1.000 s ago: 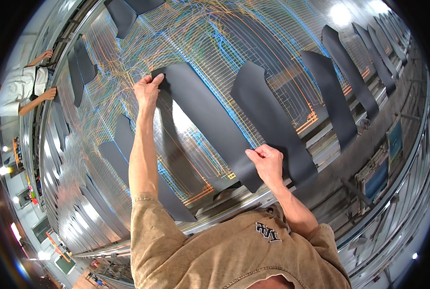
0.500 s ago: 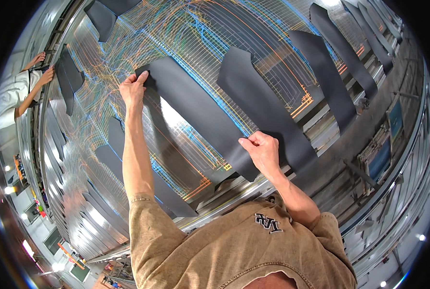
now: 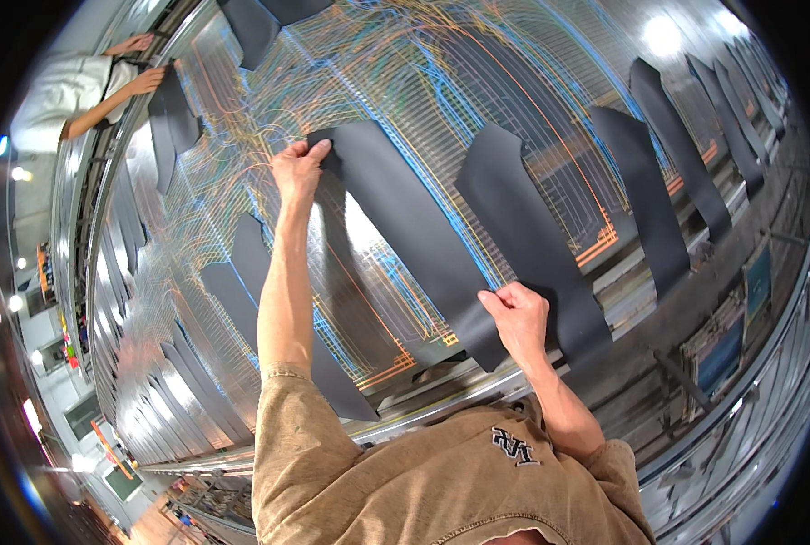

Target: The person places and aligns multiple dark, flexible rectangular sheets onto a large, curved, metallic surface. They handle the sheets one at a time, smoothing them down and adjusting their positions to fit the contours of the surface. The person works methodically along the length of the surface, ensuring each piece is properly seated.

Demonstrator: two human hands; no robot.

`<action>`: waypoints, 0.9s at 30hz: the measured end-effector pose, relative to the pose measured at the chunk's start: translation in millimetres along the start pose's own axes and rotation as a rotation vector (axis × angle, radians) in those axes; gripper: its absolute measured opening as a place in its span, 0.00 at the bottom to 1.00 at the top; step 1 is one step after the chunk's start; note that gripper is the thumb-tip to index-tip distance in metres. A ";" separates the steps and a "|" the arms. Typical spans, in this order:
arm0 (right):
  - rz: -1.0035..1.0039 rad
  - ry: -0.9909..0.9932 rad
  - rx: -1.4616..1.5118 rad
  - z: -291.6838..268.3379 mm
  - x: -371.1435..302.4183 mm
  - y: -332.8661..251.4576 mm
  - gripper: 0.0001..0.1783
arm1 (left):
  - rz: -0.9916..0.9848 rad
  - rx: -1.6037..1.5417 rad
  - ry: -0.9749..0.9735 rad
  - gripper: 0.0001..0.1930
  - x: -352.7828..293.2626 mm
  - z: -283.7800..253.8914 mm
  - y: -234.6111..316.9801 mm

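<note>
My left hand (image 3: pixel 298 171) pinches a dark strip (image 3: pixel 409 213) by its far left corner; my right hand (image 3: pixel 519 313) pinches its right edge, over the lined bench (image 3: pixel 555 136).

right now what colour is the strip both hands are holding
The held strip is plain dark grey, nearly black, best seen in the head view.

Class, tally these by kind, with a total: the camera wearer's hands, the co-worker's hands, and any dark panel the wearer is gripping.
Wearer's left hand and right hand: 2
Co-worker's hands: 2
Gripped dark panel: 1
Total: 5
</note>
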State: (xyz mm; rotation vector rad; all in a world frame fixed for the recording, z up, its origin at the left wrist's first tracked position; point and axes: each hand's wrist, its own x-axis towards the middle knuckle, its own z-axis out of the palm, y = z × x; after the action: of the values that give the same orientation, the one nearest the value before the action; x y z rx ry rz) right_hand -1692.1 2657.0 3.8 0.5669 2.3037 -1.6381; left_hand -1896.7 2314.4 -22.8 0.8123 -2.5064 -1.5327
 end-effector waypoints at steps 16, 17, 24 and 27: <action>0.017 -0.025 0.008 -0.2 -0.2 -2.2 0.14 | -0.022 0.119 0.068 0.11 -9.7 0.0 15.1; 0.011 -0.024 0.010 0.1 0.0 -1.0 0.14 | -0.014 0.129 0.065 0.10 -9.1 -0.4 14.3; 0.013 -0.026 0.049 0.1 -1.2 -3.2 0.14 | 0.021 0.129 0.095 0.12 -10.4 1.3 15.6; 0.002 -0.025 0.047 1.0 -0.1 2.4 0.14 | 0.019 0.216 0.107 0.12 -17.0 1.8 26.0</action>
State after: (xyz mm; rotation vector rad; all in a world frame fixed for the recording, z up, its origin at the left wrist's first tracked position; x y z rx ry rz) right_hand -1691.0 2656.7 1.6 0.5553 2.2519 -1.6932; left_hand -1893.0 2333.2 1.6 0.8689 -2.6215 -1.1927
